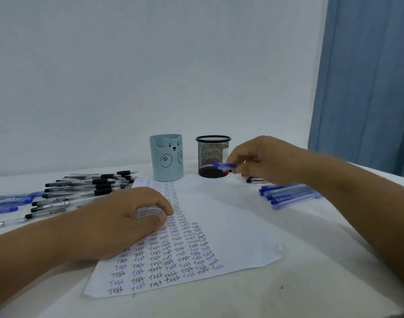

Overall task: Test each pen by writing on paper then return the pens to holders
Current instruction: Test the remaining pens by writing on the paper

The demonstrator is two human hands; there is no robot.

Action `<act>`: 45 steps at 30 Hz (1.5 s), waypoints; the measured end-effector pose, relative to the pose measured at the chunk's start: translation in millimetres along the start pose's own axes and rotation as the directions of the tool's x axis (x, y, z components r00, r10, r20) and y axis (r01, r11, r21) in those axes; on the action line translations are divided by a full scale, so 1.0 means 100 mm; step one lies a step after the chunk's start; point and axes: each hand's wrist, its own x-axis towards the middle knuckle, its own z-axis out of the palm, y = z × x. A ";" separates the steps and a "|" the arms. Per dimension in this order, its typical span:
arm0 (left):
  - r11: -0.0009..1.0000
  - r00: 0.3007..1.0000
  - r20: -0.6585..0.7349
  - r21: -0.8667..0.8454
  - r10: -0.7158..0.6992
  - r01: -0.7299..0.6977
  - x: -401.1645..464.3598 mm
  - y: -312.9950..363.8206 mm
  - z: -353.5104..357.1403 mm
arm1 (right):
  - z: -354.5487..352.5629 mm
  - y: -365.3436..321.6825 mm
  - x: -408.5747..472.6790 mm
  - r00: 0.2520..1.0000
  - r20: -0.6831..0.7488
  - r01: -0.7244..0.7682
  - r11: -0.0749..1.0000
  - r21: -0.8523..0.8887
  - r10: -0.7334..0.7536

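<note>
— Closest to the camera?
— Paper [219, 230], one sheet on the white desk [288, 290], its left half filled with columns of the word "Test" in black and blue. The left hand [127, 216] rests on it, fingers loosely curled, fingertips pressing the sheet, holding nothing.

— And the right hand [263, 159]?
— Raised, pinching a blue pen [224, 166] just in front of the black mesh holder [213, 156]. The picture is blurred there.

— What crowds the space?
— A light-blue bear holder [166, 157] stands just left of the mesh one, both beyond the sheet's far edge. Black pens [81, 191] lie heaped left of the paper; blue capped pens [288, 193] lie in a row to its right, under the right forearm.

— Open room?
— Bare desk right of the sheet and in front of it. A blue curtain [366, 88] hangs at far right.
</note>
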 end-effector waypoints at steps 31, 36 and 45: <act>0.981 0.966 -0.221 0.168 0.130 -0.094 0.03 -0.14 -0.30 | 0.06 -0.25 -0.15 0.985 0.004 0.171 0.985 -0.016 -0.171; 0.992 0.943 -0.333 0.123 0.013 0.029 -0.04 -0.49 -0.67 | 0.48 -0.66 -0.07 0.914 0.103 0.396 0.918 -0.015 -0.393; 0.963 0.976 -0.148 0.198 -0.157 0.184 -0.21 -0.89 -0.92 | 0.77 -0.96 0.26 0.866 0.227 0.465 0.885 -0.032 -0.446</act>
